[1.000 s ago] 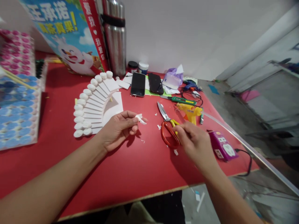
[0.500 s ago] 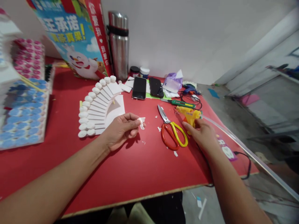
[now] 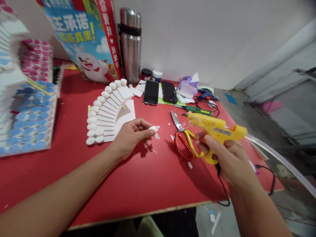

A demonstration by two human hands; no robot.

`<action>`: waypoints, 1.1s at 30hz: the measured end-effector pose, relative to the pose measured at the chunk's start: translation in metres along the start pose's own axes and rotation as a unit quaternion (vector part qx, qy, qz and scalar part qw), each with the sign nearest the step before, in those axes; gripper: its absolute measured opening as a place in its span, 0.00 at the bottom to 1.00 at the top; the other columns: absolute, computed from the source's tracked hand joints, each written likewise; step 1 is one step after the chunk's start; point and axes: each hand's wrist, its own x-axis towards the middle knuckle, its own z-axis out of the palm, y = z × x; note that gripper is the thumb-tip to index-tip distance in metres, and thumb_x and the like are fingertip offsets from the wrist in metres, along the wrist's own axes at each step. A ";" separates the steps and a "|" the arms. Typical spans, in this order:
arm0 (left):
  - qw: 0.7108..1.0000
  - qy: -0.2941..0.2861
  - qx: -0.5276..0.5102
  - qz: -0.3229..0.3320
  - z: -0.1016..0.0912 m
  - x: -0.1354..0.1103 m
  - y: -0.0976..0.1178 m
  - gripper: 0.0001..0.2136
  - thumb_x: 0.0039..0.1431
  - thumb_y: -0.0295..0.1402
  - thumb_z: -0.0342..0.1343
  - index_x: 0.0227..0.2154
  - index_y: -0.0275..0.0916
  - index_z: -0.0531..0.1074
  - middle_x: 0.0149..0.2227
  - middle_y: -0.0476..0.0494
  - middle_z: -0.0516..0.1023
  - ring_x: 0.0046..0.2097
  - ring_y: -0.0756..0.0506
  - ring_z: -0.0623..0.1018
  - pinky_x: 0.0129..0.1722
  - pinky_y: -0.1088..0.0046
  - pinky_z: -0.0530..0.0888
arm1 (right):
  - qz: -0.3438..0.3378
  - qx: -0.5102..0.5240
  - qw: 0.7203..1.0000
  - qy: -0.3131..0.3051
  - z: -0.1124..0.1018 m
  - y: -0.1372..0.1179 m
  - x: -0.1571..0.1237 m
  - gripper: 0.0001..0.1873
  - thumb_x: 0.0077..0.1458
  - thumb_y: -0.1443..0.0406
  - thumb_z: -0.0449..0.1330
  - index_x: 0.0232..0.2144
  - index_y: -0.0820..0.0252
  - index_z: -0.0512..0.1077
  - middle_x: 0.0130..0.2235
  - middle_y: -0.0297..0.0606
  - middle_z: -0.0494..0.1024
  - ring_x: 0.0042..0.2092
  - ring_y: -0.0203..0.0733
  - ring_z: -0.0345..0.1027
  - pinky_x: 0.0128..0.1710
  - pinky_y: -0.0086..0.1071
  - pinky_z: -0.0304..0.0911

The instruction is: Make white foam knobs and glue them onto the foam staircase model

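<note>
My left hand pinches a small white strip, maybe paper or foam, between thumb and fingers above the red table. A yellow hot glue gun is gripped in my right hand, its nozzle pointing left and a long clear glue stick trailing from its back. Beneath and left of the glue gun lie scissors with one red and one yellow handle. Just beyond my left hand stands a curved fan of white slats with white round discs along its outer edge.
Trays of blue flowers and pink flowers sit at left. A steel thermos, a printed bag, two phones, a purple tissue pack and a green utility knife line the back. A black cord hangs over the front edge.
My right hand has lifted the glue gun off the table and turned it so its nozzle points left. My left hand keeps its pinch on the white strip; the view has shifted slightly.
</note>
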 end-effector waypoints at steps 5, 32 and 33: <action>0.999 0.023 0.036 0.005 0.002 0.000 0.001 0.15 0.49 0.37 0.73 0.31 0.36 0.72 0.19 0.48 0.76 0.18 0.46 0.76 0.16 0.72 0.76 | -0.067 -0.143 0.984 -0.084 0.018 -0.008 -0.017 0.15 0.61 0.55 0.62 0.29 0.58 0.77 0.29 0.38 0.78 0.30 0.42 0.71 0.28 0.33 0.67; 0.996 0.077 -0.049 0.022 -0.001 0.007 0.008 0.20 0.40 0.35 0.77 0.29 0.34 0.72 0.19 0.47 0.77 0.19 0.52 0.74 0.20 0.80 0.72 | -0.085 -0.193 0.965 -0.156 0.039 -0.010 0.004 0.22 0.65 0.51 0.57 0.24 0.58 0.64 0.23 0.31 0.63 0.25 0.34 0.56 0.24 0.31 0.53; 0.995 0.081 -0.053 0.023 -0.001 0.008 0.008 0.20 0.40 0.36 0.77 0.29 0.34 0.72 0.19 0.47 0.77 0.19 0.52 0.74 0.20 0.79 0.72 | -0.091 -0.194 0.965 -0.154 0.040 -0.011 0.006 0.23 0.65 0.51 0.57 0.24 0.58 0.64 0.23 0.30 0.62 0.25 0.33 0.55 0.24 0.30 0.52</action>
